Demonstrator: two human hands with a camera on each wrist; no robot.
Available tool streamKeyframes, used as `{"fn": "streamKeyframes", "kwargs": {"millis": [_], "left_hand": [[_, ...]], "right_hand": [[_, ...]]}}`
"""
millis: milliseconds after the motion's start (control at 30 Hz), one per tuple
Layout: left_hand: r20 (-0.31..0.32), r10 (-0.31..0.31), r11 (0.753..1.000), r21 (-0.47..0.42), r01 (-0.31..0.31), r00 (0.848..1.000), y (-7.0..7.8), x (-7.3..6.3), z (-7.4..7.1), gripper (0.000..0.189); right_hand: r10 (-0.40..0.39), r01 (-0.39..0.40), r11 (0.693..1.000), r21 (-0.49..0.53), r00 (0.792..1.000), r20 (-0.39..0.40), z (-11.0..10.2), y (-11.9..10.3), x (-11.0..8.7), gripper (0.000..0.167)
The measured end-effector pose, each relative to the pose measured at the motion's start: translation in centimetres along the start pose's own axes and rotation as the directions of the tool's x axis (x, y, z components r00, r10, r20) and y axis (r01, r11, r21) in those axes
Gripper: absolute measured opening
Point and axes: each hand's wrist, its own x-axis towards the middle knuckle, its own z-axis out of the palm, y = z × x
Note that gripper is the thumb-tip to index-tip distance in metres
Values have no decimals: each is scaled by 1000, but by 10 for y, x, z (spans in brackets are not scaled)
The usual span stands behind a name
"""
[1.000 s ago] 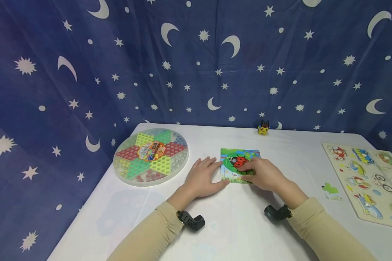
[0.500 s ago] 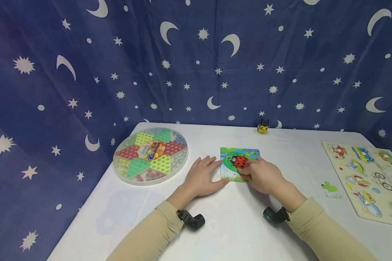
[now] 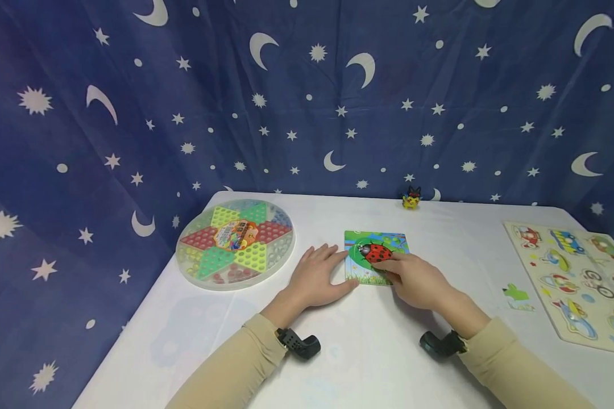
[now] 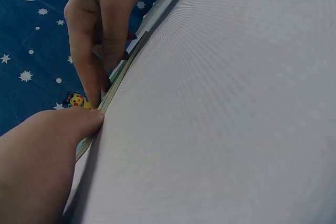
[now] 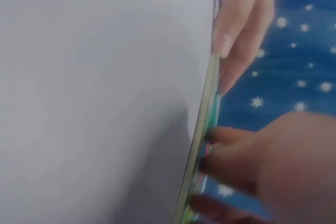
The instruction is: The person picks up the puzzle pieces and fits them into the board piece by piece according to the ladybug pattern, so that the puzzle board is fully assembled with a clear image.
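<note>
A square ladybug jigsaw puzzle (image 3: 359,268) lies flat on the white table, with a red ladybug on a green leaf. My left hand (image 3: 314,278) rests on the table at its left side, fingers spread, with index finger and thumb touching the edge and lower left corner. Over the lower right part, my right hand (image 3: 420,280) has its fingertips bent down on the picture, pinching a puzzle piece that they mostly hide. In the left wrist view the right hand (image 4: 105,24) reaches down onto the board's surface. A loose green puzzle piece (image 3: 515,292) lies to the right.
A round Chinese checkers board (image 3: 235,241) in clear plastic stands at the left. At the right lies a wooden peg puzzle board (image 3: 575,284) with vehicle pictures. A small yellow figurine (image 3: 411,199) stands at the back edge, before a blue starry curtain (image 3: 307,102).
My right hand's fingertips have shifted about over the lower right of the ladybug puzzle, and its wrist has swung slightly to the right. The left hand stays in place.
</note>
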Motion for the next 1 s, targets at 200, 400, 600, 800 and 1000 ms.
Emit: {"fn": "streamKeyframes", "kwargs": {"millis": [200,400,600,800,1000], "left_hand": [[-5,-7,1000,-4,7,1000,-2,-1,0,76],[-8,-2,1000,3,2,1000,-3,-1,2,76],[-7,-1,1000,-8,1,1000,-3,0,3,73],[-8,-4,1000,-26,4,1000,-2,0,3,71],[-10,-1,999,-42,0,1000,-2,0,3,68]], "right_hand": [[77,-86,977,195,995,56,-4,11,-3,42],[78,-92,962,256,995,64,-8,17,-8,41],[99,-102,958,267,995,27,-9,25,-13,37],[141,-135,961,242,990,-5,-11,36,-19,35],[169,-163,960,229,986,-4,-13,43,-25,33]]}}
